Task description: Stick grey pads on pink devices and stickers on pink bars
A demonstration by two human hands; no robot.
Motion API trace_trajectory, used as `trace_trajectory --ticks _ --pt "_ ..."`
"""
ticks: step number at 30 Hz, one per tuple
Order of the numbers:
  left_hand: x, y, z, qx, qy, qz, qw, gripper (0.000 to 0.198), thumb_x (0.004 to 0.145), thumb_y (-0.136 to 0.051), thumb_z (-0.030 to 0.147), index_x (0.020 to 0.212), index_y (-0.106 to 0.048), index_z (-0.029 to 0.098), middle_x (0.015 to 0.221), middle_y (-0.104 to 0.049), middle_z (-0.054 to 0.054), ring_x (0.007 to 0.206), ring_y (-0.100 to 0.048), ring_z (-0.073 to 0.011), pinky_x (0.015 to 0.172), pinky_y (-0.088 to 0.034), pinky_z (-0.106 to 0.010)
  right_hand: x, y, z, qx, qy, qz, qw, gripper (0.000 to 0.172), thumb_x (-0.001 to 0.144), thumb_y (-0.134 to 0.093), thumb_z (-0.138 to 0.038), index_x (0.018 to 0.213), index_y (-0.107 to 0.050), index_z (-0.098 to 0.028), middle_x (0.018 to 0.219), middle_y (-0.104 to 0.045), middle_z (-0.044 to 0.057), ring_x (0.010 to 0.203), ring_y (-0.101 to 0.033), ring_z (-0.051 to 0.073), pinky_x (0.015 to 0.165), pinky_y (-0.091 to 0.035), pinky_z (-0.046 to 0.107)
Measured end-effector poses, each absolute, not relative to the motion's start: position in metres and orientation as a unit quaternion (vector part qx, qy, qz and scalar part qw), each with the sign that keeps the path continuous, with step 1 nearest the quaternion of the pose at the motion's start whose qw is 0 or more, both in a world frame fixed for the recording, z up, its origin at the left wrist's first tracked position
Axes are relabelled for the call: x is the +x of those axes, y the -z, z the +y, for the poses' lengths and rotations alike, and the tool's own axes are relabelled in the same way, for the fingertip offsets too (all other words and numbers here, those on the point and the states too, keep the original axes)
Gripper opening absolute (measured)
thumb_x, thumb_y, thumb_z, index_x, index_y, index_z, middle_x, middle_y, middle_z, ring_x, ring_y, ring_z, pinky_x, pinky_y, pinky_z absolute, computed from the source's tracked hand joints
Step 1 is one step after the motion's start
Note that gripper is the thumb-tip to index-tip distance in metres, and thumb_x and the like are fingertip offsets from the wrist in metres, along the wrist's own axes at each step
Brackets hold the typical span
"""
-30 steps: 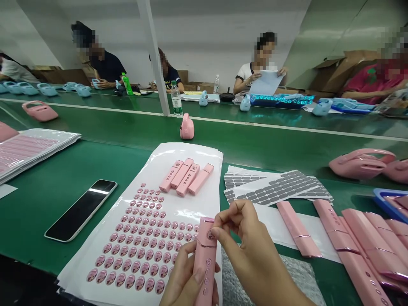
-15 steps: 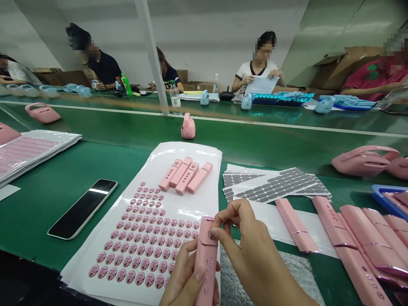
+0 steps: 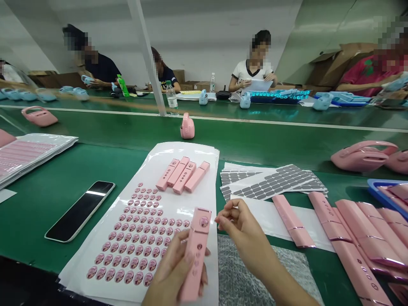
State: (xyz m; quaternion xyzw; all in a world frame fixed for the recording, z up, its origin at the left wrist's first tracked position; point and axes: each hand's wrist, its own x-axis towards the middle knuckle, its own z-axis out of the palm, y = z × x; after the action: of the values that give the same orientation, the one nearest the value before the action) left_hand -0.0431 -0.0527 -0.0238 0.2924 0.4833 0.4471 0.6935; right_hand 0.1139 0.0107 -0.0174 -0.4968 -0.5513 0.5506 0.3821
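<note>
My left hand (image 3: 174, 272) grips a long pink plastic part (image 3: 195, 251) with a round sticker at its top end and small buttons down its face. My right hand (image 3: 242, 231) hovers just right of that top end, fingers curled together in a loose pinch, nothing visible in them. Under my hands lies a white sheet of round pink stickers (image 3: 140, 238). Several finished pink parts (image 3: 182, 175) lie side by side at the sheet's far end.
A black phone (image 3: 79, 210) lies left. Grey sticker sheets (image 3: 274, 182) and a row of pink parts (image 3: 357, 238) lie right, beside a blue tray (image 3: 382, 195). Bubble wrap (image 3: 242, 280) is near me. Pink cases ride the green belt (image 3: 255, 140). Several people work opposite.
My right hand has lifted off the top of the pink part and drawn slightly right. My left hand tilted the part leftward, its sticker now showing.
</note>
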Motion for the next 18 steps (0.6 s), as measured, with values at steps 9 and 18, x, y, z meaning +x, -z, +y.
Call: trace_trajectory --ticks 9,18 --pt "-0.04 0.005 0.042 0.747 -0.157 0.634 0.127 0.044 0.09 -0.036 0.025 0.134 -0.039 0.027 0.101 -0.053 -0.011 0.088 -0.051 -0.0282 0.072 -0.043 -0.041 0.08 0.063 0.001 -0.546 -0.231 -0.758 0.272 0.046 0.078 -0.039 0.006 0.12 -0.042 -0.012 0.103 -0.063 0.015 0.094 -0.058 0.028 0.079 -0.043 0.041" --pt "-0.012 0.01 0.08 0.819 -0.096 0.561 -0.077 0.035 0.089 -0.042 0.021 0.119 -0.056 0.014 0.108 -0.053 -0.02 0.095 -0.047 -0.037 0.076 -0.045 -0.048 0.074 0.074 0.012 -0.586 -0.267 -0.697 0.316 0.032 0.07 -0.05 0.007 0.094 -0.052 -0.015 0.082 -0.064 0.006 0.079 -0.059 0.024 0.067 -0.046 0.034"
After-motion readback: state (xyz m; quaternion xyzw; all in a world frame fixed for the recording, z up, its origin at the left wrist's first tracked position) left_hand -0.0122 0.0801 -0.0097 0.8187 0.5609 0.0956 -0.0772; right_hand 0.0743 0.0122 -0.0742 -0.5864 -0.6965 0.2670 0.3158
